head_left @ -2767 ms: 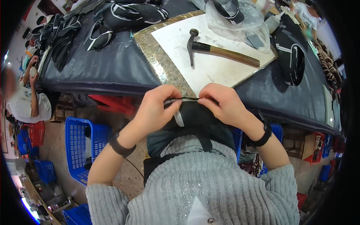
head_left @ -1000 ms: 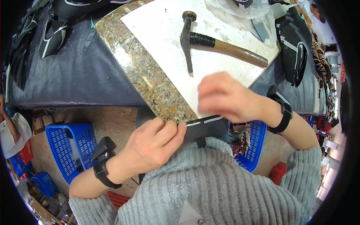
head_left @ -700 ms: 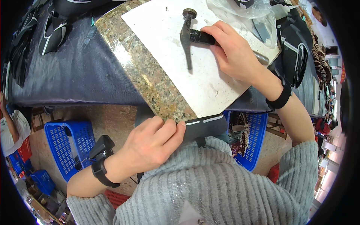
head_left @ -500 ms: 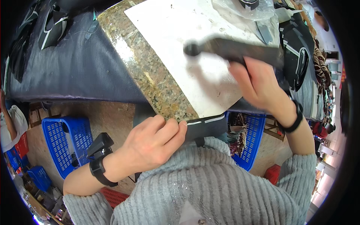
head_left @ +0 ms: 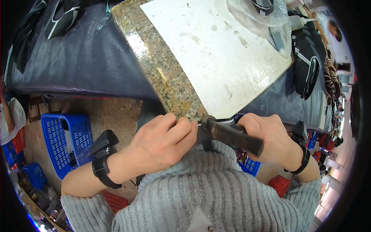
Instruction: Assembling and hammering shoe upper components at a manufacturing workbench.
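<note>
My left hand [head_left: 158,143] is closed at the near corner of a speckled stone slab [head_left: 166,71], its fingers gripping a black strip-like piece [head_left: 202,136] with a white line along its upper edge. A hammer [head_left: 236,139] with a dark, worn head is in my right hand [head_left: 272,141]. One end of the hammer head rests at or just over the strip's edge, close beside my left fingers. My right hand and the hammer hide much of the strip, and the hammer's handle is mostly covered.
A white sheet [head_left: 208,50] covers most of the slab, which lies on a dark padded table [head_left: 85,65]. Black pieces with light trim [head_left: 307,73] lie at right, near a clear plastic bag [head_left: 280,33]. A blue basket [head_left: 52,143] stands on the floor at left.
My right hand has brought the hammer down from above the white sheet toward me, to the strip's edge. My left hand keeps its grip in nearly the same place.
</note>
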Demonstrator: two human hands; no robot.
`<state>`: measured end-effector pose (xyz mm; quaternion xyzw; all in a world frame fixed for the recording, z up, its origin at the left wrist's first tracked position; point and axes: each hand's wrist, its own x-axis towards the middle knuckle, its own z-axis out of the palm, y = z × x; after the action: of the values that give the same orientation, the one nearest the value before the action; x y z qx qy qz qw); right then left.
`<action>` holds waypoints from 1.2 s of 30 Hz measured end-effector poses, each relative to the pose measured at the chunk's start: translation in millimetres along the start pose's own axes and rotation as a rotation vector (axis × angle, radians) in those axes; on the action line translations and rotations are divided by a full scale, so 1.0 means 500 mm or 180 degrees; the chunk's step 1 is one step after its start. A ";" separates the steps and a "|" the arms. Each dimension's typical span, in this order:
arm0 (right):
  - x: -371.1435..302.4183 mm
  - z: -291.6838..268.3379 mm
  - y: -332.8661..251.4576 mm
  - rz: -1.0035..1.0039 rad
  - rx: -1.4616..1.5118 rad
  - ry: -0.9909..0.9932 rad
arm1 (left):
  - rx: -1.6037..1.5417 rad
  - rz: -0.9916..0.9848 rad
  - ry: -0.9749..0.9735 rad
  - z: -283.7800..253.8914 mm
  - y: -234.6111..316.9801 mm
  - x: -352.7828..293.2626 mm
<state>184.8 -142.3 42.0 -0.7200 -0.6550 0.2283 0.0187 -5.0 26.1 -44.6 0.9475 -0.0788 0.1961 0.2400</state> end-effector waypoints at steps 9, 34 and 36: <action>-0.001 -0.003 0.003 -0.0062 -0.0092 0.0015 | 0.0164 0.0102 0.0199 0.012 0.004 -0.013; 0.009 0.027 0.001 -0.0003 0.0189 0.0091 | -0.0632 -0.0652 0.0645 0.017 -0.001 -0.027; 0.010 0.022 -0.001 -0.0014 0.0266 0.0182 | 0.0084 -0.0026 0.0731 0.023 0.003 -0.026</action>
<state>180.7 -140.7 31.0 -0.7234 -0.6457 0.2348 0.0679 -13.5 20.2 -58.6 0.9221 -0.0443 0.3035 0.2358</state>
